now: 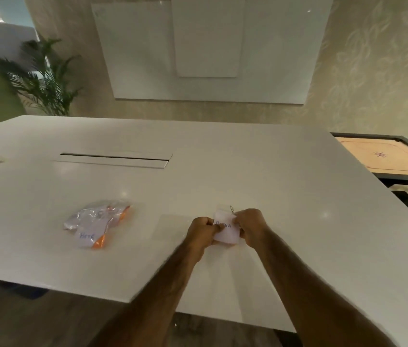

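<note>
White label (226,231), pinched in the grip of left hand (201,234) and right hand (252,227), seems mid-fastening; its wire loop (232,209) likely needs careful threading next.

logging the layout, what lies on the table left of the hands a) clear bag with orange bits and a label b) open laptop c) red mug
a: a crumpled clear bag with orange contents and a blue-inked label lies on the white table.
</note>
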`<state>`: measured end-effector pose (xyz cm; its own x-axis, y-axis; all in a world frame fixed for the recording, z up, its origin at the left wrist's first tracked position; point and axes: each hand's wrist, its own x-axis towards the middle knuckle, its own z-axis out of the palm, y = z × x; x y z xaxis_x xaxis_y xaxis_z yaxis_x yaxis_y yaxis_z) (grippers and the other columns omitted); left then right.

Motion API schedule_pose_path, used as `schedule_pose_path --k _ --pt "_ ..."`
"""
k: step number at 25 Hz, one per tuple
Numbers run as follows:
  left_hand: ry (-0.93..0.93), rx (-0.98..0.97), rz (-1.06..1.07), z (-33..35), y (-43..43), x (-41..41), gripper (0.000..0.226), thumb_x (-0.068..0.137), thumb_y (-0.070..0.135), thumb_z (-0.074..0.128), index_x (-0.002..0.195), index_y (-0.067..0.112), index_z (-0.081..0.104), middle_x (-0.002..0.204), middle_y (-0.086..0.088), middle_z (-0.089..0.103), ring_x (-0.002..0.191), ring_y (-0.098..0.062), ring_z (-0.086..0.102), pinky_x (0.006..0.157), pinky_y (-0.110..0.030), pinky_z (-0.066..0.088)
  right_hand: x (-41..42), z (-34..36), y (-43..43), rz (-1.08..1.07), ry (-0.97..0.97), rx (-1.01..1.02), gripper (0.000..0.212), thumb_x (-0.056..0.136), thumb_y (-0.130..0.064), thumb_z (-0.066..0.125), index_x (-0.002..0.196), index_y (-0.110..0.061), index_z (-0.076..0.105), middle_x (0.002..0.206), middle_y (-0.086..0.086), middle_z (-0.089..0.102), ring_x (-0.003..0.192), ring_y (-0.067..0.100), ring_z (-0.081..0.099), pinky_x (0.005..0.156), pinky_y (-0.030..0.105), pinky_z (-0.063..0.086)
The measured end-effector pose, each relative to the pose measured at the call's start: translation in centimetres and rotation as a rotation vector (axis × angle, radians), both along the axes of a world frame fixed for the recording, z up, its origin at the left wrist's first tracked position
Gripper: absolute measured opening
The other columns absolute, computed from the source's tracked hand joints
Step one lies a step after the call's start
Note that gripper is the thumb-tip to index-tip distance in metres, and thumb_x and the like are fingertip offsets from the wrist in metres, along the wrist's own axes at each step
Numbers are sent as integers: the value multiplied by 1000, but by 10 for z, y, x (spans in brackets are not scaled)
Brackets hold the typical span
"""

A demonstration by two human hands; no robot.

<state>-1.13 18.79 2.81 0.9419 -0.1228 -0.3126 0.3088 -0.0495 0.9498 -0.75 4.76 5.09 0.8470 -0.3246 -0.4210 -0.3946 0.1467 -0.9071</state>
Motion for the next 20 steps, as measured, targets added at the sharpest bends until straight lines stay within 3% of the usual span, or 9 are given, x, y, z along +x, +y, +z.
schedule_pose_path --k 2,4,6,9,12,15,18,20 --pt "25 23 -25 -6 7 1 10 91 4 71 92 -3 65 108 -22 70 96 -32 68 72 -38 62 -5 -7 12 104 82 -441 12 92 -17 61 103 -18 66 101 0 66 96 20 67 75 27 50" --pt "44 49 -52 -9 9 4 17 90 8 74 94 -6 67 105 -21 70 91 -30 67 68 -38 63 0 -14 12 -15 7 -198 11 91 -9 58 98 -15 64 92 3 65 83 19 67 67 27 53" --pt "35 175 -87 -9 10 9 27 88 19 78 91 -7 68 92 -17 69 78 -30 67 60 -37 62 2 -18 16 -82 36 -338 15 87 1 54 91 -12 59 92 7 60 85 27 64 75 33 56" --pt "-85 478 -148 -10 10 13 36 89 36 75 76 3 66 72 -12 67 56 -26 61 55 -36 59 4 -23 18 -107 17 -579 30 84 -4 52 112 -9 61 112 6 61 106 29 59 92 34 51" --pt "-269 842 -230 -13 12 11 50 90 58 63 96 9 69 91 -10 74 81 -27 69 74 -35 55 -1 -20 20 -72 54 -628 40 83 -7 53 122 -13 60 125 10 63 116 33 58 97 36 51" --pt "-434 1146 -203 -13 18 8 55 91 67 51 107 17 64 107 -4 69 100 -27 66 78 -34 50 -2 -16 20 -5 101 -728 47 83 -8 52 128 -14 58 130 10 61 119 33 57 98 39 52" --pt "-765 1102 -54 -14 51 19 39 97 53 52 109 17 62 113 -3 61 106 -27 60 84 -38 47 -2 -13 18 4 113 -728 49 86 -11 52 134 -16 53 131 11 57 119 33 55 94 47 54" --pt "-855 1008 -108 -20 84 30 48 98 51 53 131 17 58 140 -3 53 132 -29 48 107 -39 39 1 -13 12 14 115 -761 46 87 -15 55 133 -18 54 130 9 54 119 32 54 96 46 52"
